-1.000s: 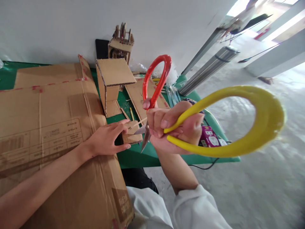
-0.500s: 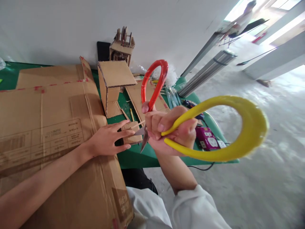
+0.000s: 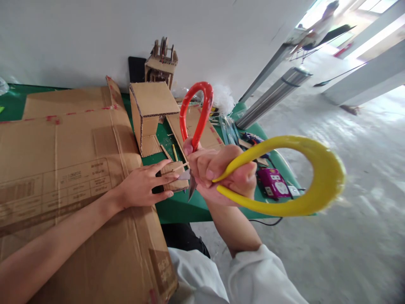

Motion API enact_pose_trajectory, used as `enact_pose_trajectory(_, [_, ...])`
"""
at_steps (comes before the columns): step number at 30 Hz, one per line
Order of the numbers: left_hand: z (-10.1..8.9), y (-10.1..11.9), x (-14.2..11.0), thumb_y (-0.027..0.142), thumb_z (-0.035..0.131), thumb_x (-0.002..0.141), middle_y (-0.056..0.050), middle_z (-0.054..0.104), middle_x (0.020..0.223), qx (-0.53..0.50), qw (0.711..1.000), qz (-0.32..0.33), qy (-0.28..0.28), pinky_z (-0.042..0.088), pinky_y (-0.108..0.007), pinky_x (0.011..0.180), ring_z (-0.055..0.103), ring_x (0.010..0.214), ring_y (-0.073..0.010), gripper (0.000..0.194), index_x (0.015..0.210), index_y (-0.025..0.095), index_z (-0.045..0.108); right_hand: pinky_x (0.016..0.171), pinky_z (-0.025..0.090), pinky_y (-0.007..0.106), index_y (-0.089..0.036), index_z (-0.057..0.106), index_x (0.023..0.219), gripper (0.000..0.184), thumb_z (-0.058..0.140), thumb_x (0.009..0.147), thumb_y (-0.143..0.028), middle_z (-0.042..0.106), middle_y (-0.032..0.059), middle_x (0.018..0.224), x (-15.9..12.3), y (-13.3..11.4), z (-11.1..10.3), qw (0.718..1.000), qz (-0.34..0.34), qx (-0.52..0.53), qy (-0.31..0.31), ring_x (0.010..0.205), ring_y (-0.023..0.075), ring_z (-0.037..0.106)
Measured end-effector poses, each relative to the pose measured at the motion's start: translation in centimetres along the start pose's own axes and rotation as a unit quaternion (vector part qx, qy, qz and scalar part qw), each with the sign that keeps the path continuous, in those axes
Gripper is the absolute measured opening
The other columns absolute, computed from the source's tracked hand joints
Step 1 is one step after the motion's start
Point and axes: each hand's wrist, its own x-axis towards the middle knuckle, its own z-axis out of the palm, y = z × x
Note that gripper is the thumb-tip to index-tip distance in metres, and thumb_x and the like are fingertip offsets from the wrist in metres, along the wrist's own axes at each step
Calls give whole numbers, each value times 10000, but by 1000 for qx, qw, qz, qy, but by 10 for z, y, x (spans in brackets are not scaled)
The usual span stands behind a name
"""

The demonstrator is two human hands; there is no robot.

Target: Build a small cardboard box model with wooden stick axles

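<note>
My right hand [image 3: 221, 171] is closed round big scissors [image 3: 284, 177] with one yellow loop handle and one red loop handle [image 3: 198, 112]. The short metal blades [image 3: 190, 181] point down at a small cardboard piece [image 3: 172, 175] on the green table [image 3: 183, 207]. A thin wooden stick lies across that piece. My left hand [image 3: 142, 185] rests on the piece with fingers stretched out, pinning it down.
A large flattened cardboard box [image 3: 63, 169] covers the table's left side. Behind stand a cardboard box shape [image 3: 152, 109] and a small cardboard model [image 3: 160, 59] against the white wall. A purple power strip [image 3: 275, 181] lies at the table's right edge. Concrete floor is to the right.
The scissors and my right hand have shifted slightly left, toward the cardboard piece, and the handles have drawn closer together. My left hand has stayed in place.
</note>
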Motion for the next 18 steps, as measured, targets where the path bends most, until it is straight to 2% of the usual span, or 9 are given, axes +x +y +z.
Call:
enact_pose_trajectory(3, [0,0,0,497,522,992,-118,411,1581,-1,1000,-2,-2,549,-446,998,622,1255,-295,455,1422,353,552,647,520,417,-262,526,634,434,463,939,-564,377,-98,411,-2,0,-1,1000,18,1,-5,337,89,300])
enact_pose_trajectory(6, [0,0,0,488,525,991,-117,407,1584,-5,1000,-4,-5,546,-448,1004,615,1266,-296,448,1415,348,559,613,503,395,-257,531,643,439,448,950,-559,374,-99,417,-2,1,-3,1000,6,11,-8,329,83,294])
enact_pose_trajectory(18, [0,0,1,484,534,988,-118,424,1569,-8,1000,1,8,550,-448,992,641,1222,-290,439,1404,348,570,794,546,491,-275,559,663,417,436,959,-542,378,-98,426,-4,0,-3,1000,-7,12,-22,340,103,316])
